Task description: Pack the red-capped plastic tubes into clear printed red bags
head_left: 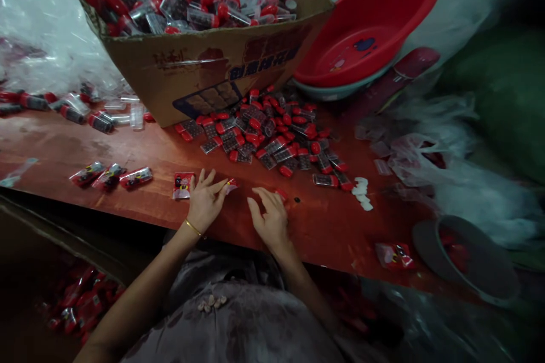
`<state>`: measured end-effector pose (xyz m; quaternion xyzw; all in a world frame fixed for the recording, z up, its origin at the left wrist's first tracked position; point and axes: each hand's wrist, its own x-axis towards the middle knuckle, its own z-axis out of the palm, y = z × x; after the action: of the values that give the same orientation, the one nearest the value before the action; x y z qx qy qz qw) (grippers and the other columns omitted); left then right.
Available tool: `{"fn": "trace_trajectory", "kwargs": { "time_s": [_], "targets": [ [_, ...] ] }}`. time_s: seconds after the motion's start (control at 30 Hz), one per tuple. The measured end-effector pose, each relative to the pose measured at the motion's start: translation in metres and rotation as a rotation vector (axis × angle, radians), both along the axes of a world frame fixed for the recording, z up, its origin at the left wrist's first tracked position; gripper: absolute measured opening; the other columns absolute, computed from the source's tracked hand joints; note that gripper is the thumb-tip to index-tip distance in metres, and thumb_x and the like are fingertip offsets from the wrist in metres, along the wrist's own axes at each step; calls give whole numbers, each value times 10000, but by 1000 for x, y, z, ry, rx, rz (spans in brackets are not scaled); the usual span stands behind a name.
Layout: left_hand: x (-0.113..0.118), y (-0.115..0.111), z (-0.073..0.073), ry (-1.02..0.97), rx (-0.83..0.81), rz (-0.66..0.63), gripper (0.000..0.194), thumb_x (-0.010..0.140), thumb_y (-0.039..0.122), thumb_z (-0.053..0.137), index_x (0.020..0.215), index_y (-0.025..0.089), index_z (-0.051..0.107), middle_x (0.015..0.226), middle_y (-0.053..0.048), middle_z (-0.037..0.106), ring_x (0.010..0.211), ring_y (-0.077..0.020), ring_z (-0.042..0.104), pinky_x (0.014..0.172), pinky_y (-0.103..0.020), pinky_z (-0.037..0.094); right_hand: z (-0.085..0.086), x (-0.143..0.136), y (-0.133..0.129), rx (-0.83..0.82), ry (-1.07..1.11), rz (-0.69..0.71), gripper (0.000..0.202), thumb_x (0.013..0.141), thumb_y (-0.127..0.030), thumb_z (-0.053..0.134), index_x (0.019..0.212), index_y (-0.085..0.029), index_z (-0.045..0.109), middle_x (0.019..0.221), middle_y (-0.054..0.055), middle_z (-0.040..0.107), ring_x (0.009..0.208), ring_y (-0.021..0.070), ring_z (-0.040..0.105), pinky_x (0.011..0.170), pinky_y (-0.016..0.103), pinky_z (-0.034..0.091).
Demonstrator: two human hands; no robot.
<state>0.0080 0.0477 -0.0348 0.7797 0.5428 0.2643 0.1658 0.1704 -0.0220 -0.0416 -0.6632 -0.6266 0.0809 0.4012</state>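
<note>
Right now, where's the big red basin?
In the head view, the red basin is at the upper right, tilted, just right of the cardboard box and above a pale blue-green basin.

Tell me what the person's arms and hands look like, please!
The ungloved left hand has a thin, shiny, gold-coloured bracelet around its wrist. The ungloved right hand shows no bracelet. No sleeves show on either forearm.

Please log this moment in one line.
Left hand: beside red packet; right hand: at red object, grip unclear; beyond: carton, red-capped containers
</note>
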Motion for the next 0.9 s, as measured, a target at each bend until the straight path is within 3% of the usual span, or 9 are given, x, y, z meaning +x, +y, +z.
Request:
{"fn": "trace_trajectory", "kwargs": {
  "time_s": [0.17,0.3,0.4,0.47,0.53,0.63,0.7,0.8,0.9],
  "targets": [
    [9,-7,13,-209,-64,-45,281,833,291,533,1078,285,672,1302,-72,561,1292,-289,403,1073,-544,229,6,-19,28,-132,471,44,253,826,-420,545,866,-184,625,785,27,680,666,142,600,650,255,473],
    [14,-5,4,-684,-323,10,545,762,309,624,1282,193,512,1169,-113,647,1082,-237,594,938,-390,447,1,-18,37,-156,543,71,374,866,-441,450,596,-196,532,496,-37,534,471,102,497,487,209,370],
    [18,3,-6,-920,-471,67,599,682,295,698,1242,156,536,971,-88,708,838,-197,661,778,-315,511,-3,-13,37,-212,524,73,402,866,-454,431,566,-200,513,446,-40,506,435,100,483,469,206,347],
    [18,9,-9,-838,-435,92,471,667,260,701,1124,173,623,909,-68,714,761,-181,652,754,-305,505,-4,-8,36,-238,489,35,394,870,-456,417,605,-199,555,449,-35,523,438,109,500,479,210,352],
    [17,13,-8,-599,-340,95,344,701,228,656,1043,194,667,899,-75,714,774,-200,647,782,-334,493,-2,-2,36,-215,460,-39,372,869,-451,419,654,-199,589,466,-33,537,450,117,520,490,214,361],
    [18,16,-1,-161,-145,33,340,762,212,567,1090,196,653,1110,-140,658,1024,-293,595,926,-445,418,2,5,37,-162,502,-90,345,856,-449,440,683,-196,598,502,-31,547,460,117,525,497,215,379],
    [19,16,5,24,-26,-5,394,783,211,531,1168,169,607,1348,-182,489,1250,-355,425,1020,-532,298,3,8,37,-148,534,-86,348,851,-456,445,670,-193,584,520,-27,548,462,113,509,487,215,380],
    [20,13,13,30,39,-66,404,816,208,487,1207,150,572,1476,-168,306,1377,-344,209,1078,-583,136,4,7,34,-104,469,-103,352,863,-443,437,637,-197,548,530,-23,530,491,113,479,496,220,365],
    [20,4,18,-276,-125,-173,303,840,272,491,1081,185,654,1308,-125,548,1288,-289,403,1080,-512,222,4,3,30,-52,382,-146,369,885,-403,416,583,-205,487,509,-28,493,489,107,435,508,227,336]
  ]
}}
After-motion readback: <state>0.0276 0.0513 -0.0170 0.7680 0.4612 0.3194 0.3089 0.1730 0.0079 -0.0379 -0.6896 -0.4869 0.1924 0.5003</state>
